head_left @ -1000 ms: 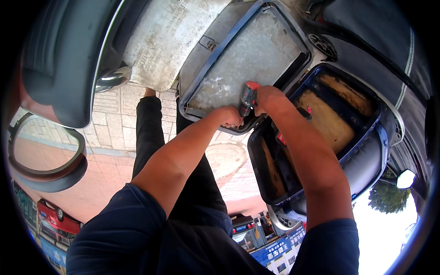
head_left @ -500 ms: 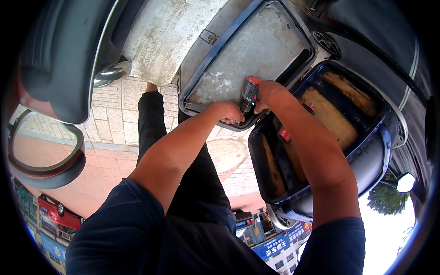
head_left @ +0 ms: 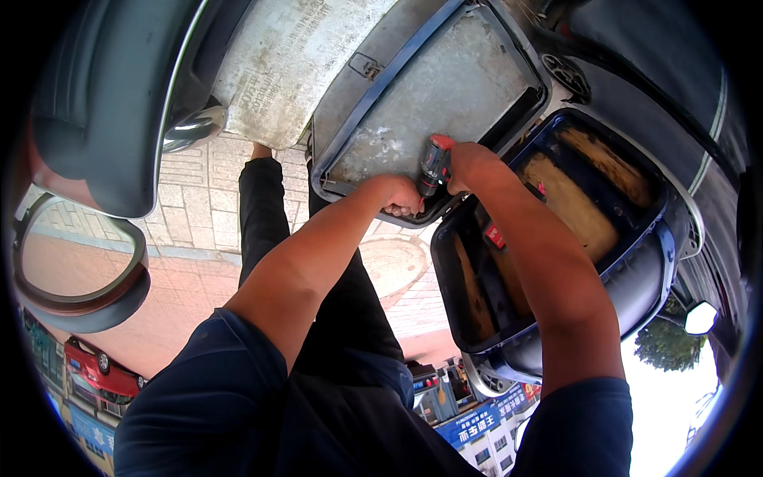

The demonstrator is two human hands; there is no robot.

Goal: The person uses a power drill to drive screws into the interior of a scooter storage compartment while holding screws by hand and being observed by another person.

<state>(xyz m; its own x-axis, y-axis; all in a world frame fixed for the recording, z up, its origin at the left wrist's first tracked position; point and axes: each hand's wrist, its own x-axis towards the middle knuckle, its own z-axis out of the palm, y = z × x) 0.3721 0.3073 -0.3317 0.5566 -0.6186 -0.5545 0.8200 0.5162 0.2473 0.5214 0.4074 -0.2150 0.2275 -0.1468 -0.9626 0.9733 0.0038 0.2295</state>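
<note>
My right hand (head_left: 467, 163) is wrapped round a red and black cordless drill (head_left: 435, 164), whose nose points down at the near corner of an open lid (head_left: 453, 75). That lid has a scuffed grey inner panel and a dark rim. Right beside the drill's nose, my left hand (head_left: 404, 196) is closed with its fingers curled at the lid's rim; whatever they pinch is too small and hidden to make out. A dark blue box (head_left: 469, 343) stands open to the right of the lid, with worn yellowish-brown panels inside. My right forearm covers part of it.
A small red-labelled object (head_left: 494, 235) lies inside the box. A stained pale board (head_left: 274, 71) with printing is beyond the lid on the left. A dark padded seat (head_left: 103, 103) with chrome trim stands at far left. Paving (head_left: 187, 199) lies underfoot; a red car (head_left: 99, 370) is farther off.
The drill and both hands stay at almost the same place at the lid's corner. Only a very slight shift of the drill and of the whole view shows.
</note>
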